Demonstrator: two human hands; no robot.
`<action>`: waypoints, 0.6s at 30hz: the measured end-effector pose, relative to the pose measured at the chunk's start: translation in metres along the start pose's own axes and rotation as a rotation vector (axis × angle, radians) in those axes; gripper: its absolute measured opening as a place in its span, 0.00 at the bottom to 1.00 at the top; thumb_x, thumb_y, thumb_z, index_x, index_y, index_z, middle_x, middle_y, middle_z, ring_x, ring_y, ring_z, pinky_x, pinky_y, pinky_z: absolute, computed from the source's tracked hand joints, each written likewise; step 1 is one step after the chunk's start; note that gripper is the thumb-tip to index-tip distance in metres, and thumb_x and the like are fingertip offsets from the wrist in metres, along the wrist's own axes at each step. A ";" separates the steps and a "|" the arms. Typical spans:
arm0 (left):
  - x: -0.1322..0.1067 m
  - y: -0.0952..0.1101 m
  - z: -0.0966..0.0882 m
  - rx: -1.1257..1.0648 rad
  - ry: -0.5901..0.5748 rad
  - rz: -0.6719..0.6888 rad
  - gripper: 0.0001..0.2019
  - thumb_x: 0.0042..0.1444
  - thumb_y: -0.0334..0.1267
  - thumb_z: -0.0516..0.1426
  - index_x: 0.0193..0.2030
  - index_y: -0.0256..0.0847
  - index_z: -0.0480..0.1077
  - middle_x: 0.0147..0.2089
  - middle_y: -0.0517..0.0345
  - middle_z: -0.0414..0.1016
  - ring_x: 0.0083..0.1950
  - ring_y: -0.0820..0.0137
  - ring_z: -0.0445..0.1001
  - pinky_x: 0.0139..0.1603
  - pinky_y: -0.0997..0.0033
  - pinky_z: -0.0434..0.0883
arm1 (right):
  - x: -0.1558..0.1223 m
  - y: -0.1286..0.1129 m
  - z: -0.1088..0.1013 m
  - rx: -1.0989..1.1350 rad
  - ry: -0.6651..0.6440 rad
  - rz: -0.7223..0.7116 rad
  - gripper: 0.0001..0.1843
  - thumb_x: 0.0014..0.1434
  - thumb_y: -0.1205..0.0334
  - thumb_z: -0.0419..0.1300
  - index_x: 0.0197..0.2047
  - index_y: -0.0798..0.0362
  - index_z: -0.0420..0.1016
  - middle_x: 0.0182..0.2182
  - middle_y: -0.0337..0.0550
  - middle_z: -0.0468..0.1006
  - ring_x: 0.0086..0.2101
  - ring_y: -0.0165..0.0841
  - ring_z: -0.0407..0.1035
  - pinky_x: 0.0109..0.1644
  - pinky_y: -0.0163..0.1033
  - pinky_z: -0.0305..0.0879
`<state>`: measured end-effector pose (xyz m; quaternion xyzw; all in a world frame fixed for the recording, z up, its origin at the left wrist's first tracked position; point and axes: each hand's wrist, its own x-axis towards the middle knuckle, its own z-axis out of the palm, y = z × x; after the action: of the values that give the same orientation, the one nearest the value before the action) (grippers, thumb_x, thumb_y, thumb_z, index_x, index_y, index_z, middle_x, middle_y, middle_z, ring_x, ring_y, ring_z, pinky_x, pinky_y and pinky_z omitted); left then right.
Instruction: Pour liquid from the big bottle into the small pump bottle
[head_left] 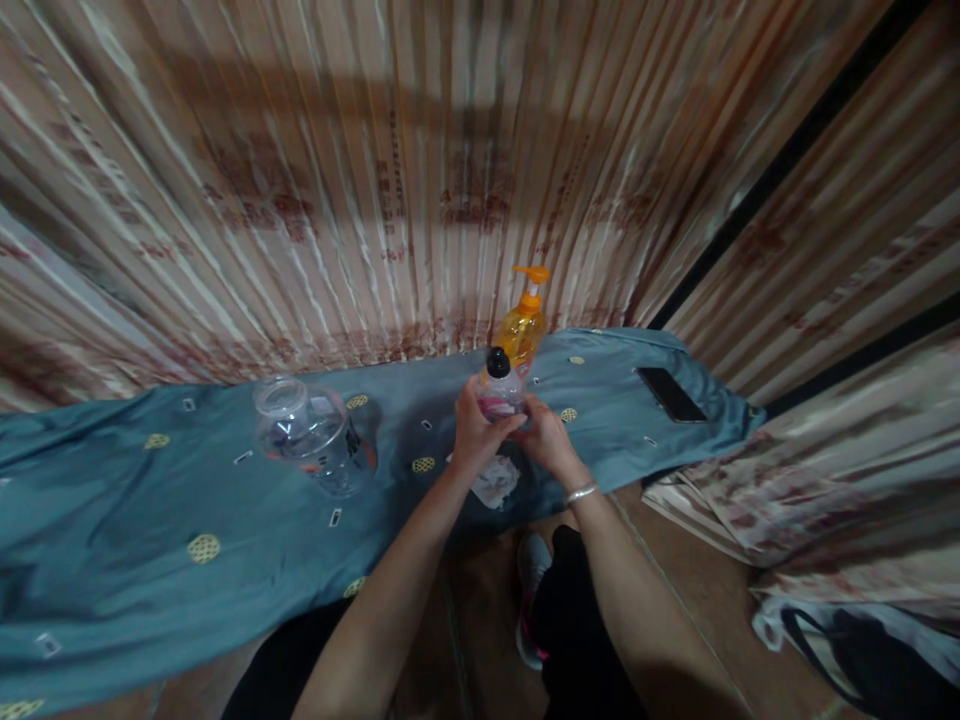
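Between my two hands is a clear bottle (501, 393) with a black cap and a pink-marked label, held nearly upright. My left hand (480, 425) wraps its left side. My right hand (549, 432), with a silver bangle at the wrist, closes on its right side. Just behind it stands a pump bottle (522, 328) of yellow liquid with an orange pump top, partly covered by the clear bottle. Below my hands a crumpled white tissue or cloth (496, 482) lies on the blue-green cloth, partly hidden by my left wrist.
A large clear plastic jar (319, 440) stands to the left on the patterned blue-green cloth (270, 560). A dark flat phone-like object (670, 394) lies at the right. Pleated curtains (420, 200) hang right behind. A dark bag (877, 660) is at the lower right.
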<state>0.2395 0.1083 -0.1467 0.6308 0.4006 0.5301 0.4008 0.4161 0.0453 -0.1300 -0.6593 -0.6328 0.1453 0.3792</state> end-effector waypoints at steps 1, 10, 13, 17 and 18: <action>0.002 -0.003 0.007 0.003 -0.013 0.001 0.48 0.47 0.46 0.87 0.73 0.48 0.76 0.70 0.44 0.85 0.76 0.37 0.83 0.82 0.34 0.78 | 0.006 0.005 -0.007 0.027 -0.018 0.007 0.30 0.62 0.60 0.80 0.66 0.50 0.87 0.57 0.56 0.97 0.57 0.57 0.92 0.65 0.58 0.88; 0.013 -0.027 0.054 0.023 -0.106 0.021 0.45 0.58 0.37 0.78 0.82 0.44 0.72 0.76 0.36 0.82 0.80 0.36 0.80 0.83 0.29 0.77 | 0.040 0.029 -0.033 0.090 -0.038 0.108 0.22 0.53 0.64 0.74 0.53 0.47 0.88 0.50 0.46 0.97 0.52 0.50 0.90 0.64 0.50 0.86; 0.016 -0.034 0.064 0.021 -0.108 0.044 0.46 0.60 0.38 0.76 0.84 0.45 0.70 0.75 0.37 0.83 0.78 0.37 0.81 0.85 0.27 0.76 | 0.042 0.026 -0.038 0.015 -0.062 0.148 0.23 0.56 0.65 0.73 0.56 0.48 0.88 0.50 0.45 0.98 0.51 0.49 0.90 0.61 0.48 0.86; 0.018 -0.040 0.072 0.011 -0.107 0.098 0.45 0.61 0.40 0.75 0.85 0.44 0.68 0.77 0.34 0.82 0.79 0.35 0.81 0.86 0.24 0.74 | 0.041 0.015 -0.042 -0.184 -0.097 0.237 0.30 0.64 0.66 0.75 0.68 0.52 0.86 0.56 0.54 0.98 0.55 0.52 0.93 0.57 0.45 0.84; 0.019 -0.041 0.073 0.008 -0.107 0.117 0.45 0.62 0.40 0.74 0.85 0.44 0.68 0.77 0.34 0.82 0.79 0.35 0.81 0.86 0.23 0.75 | 0.041 0.011 -0.042 -0.240 -0.100 0.239 0.31 0.65 0.66 0.76 0.71 0.54 0.85 0.58 0.58 0.98 0.56 0.54 0.93 0.57 0.44 0.83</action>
<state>0.3106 0.1343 -0.1870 0.6820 0.3433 0.5166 0.3875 0.4586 0.0716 -0.0973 -0.7622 -0.5809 0.1454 0.2458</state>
